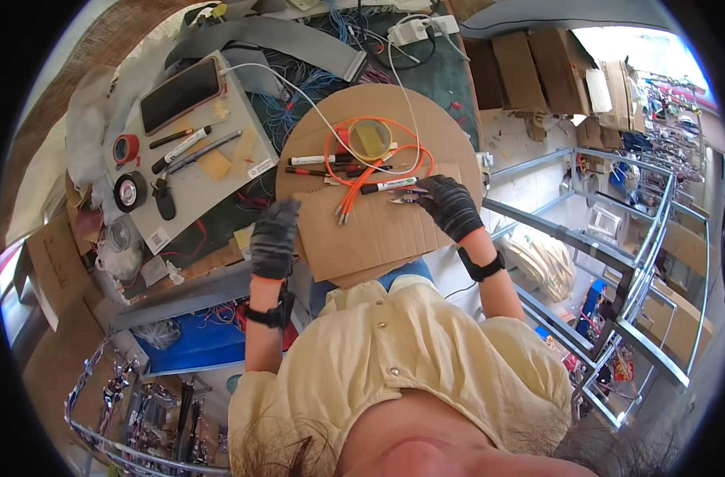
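Note:
My left hand [273, 241], in a dark grey glove, hovers by the left edge of a cardboard sheet [370, 238], its fingers drawn together and slightly blurred; nothing shows in them. On the right, my gloved right hand [451, 208] is closed on a small pair of cutters [402, 200], their jaws pointing left. Just beyond its fingertips lies a white marker [388, 186] with a black cap. Orange cables [353, 195] lie in a loop on the cardboard, their ends gathered towards me. A roll of yellowish tape [369, 139] rests within the loop, with more pens [311, 160] beside it.
A light board [219, 179] at the left bears a phone [181, 95], pens, red tape [125, 149] and black tape [129, 191]. Behind lie a grey ribbon cable [267, 40], tangled blue wires and a white power strip [422, 29]. A metal frame rack [593, 246] stands at the right.

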`<state>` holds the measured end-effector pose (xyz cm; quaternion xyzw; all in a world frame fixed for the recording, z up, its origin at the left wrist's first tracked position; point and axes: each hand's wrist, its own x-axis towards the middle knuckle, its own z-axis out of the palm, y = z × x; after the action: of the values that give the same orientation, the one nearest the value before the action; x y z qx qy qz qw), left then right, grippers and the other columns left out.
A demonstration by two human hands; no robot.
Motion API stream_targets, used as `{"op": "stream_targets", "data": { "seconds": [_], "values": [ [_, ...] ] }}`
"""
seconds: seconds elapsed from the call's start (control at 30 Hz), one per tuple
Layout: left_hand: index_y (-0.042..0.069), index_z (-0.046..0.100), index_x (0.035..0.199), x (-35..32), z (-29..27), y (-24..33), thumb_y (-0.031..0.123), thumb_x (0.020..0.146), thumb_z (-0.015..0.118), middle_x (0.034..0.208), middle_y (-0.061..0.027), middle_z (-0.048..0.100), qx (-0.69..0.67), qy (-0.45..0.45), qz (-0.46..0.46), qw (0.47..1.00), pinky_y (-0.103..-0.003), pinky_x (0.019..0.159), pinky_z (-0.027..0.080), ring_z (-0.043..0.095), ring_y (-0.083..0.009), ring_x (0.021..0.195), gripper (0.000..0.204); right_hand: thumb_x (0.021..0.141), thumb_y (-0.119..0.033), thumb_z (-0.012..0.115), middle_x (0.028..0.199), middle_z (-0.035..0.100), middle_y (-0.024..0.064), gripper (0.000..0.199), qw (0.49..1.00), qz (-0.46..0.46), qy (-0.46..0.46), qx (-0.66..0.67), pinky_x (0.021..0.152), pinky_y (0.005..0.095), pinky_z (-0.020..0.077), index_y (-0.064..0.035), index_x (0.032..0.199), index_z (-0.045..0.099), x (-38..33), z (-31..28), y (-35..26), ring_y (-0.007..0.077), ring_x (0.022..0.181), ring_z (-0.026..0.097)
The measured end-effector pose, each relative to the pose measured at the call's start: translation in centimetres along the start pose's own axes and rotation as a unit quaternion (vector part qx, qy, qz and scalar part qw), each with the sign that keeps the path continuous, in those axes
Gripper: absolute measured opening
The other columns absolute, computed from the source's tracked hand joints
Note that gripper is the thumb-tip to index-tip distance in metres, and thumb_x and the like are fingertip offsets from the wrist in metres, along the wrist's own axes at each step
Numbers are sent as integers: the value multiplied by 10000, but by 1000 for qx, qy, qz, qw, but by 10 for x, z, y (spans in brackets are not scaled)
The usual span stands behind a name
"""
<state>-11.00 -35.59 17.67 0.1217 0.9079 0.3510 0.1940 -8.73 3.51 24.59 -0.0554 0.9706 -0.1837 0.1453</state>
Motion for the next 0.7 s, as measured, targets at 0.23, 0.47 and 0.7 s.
{"op": "stream_targets", "data": {
  "seconds": [0.23, 0.47, 0.7],
  "values": [
    [130, 653, 1248, 77, 46, -13, 139, 919, 546, 1309, -125, 606, 306, 64, 109, 944, -475, 1054, 453, 556, -322, 1219, 346, 843, -194, 754, 1038, 695, 144, 316, 1000, 13, -20, 14, 857, 450, 534, -84, 1132, 692, -10, 8, -4, 360, 968, 660],
    [128, 653, 1207, 91, 31, -8, 163, 897, 570, 1229, -98, 636, 395, -43, 19, 918, -520, 990, 467, 575, -308, 1203, 322, 879, -236, 705, 1054, 687, 157, 316, 999, 19, 10, 32, 834, 483, 518, -113, 1168, 668, -31, 8, 1, 373, 957, 649],
    [96, 641, 1230, 48, 16, -42, 121, 907, 542, 1228, -128, 634, 304, 0, -49, 951, -483, 971, 486, 599, -363, 1146, 339, 872, -209, 713, 1106, 699, 162, 388, 999, -2, -24, 22, 879, 465, 526, -128, 1248, 666, -30, 14, -10, 357, 1017, 655]
  ]
}}
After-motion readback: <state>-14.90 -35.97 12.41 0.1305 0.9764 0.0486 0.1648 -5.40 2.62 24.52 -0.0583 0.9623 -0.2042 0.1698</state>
